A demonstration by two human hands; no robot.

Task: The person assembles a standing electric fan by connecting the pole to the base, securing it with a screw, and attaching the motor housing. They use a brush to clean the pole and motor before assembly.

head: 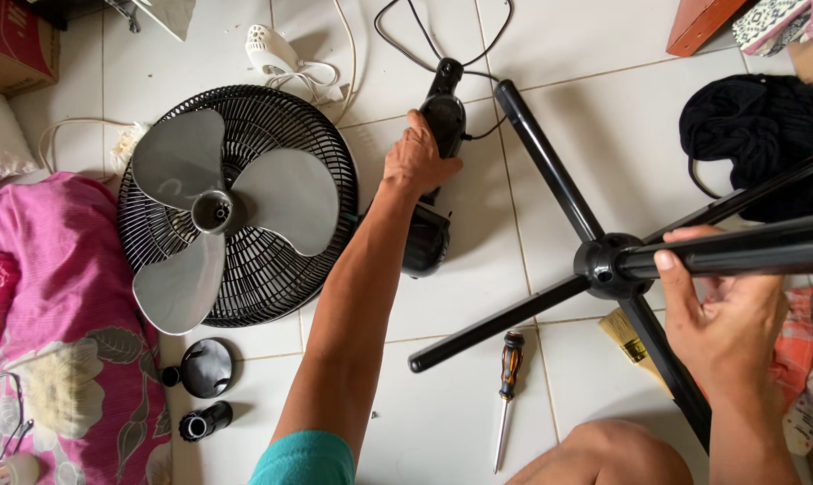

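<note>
The left hand [417, 162] wraps the black fan motor housing [435, 153], which lies on the tiled floor [460, 431] with its long axis running away from the person; the right hand [730, 314] grips the stand pole [739, 253], its cross base [604, 265] lying just right of the housing

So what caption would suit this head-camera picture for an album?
Left hand grips a black fan motor housing beside the grille; right hand holds the stand pole.
</note>
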